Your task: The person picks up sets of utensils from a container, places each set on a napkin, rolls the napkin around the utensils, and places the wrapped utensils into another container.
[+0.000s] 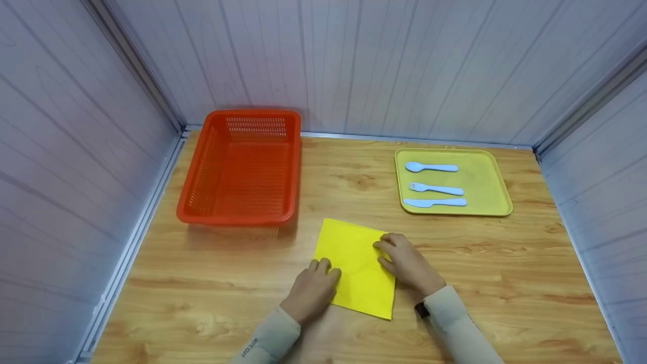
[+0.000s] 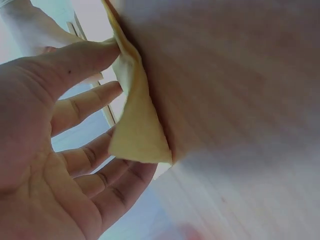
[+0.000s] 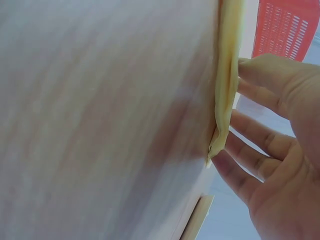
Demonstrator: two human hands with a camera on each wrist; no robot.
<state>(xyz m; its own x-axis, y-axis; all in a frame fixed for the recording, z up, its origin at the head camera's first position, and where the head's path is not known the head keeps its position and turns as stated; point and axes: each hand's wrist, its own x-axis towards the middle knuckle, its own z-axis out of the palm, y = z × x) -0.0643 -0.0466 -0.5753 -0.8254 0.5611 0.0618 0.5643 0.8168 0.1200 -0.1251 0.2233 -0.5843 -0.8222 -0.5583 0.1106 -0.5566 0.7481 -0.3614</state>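
A folded yellow cloth (image 1: 356, 263) lies flat on the wooden table, slightly turned, between my two hands. My left hand (image 1: 314, 288) rests on its left edge. In the left wrist view, the thumb and fingers (image 2: 82, 107) touch the cloth (image 2: 137, 120), whose edge bulges a little off the table. On the right edge, near the upper corner, lies my right hand (image 1: 409, 263). The right wrist view has its bent, spread fingers (image 3: 260, 145) against the cloth (image 3: 227, 75), seen edge-on with several layers. Neither hand visibly pinches it.
A red-orange plastic basket (image 1: 293, 202) stands at the back left. At the back right, a yellow tray (image 1: 485, 182) bears a white spoon (image 1: 432, 167), fork (image 1: 437, 189) and knife (image 1: 437, 202). Panel walls enclose the wooden table (image 1: 202, 303) at the back and sides.
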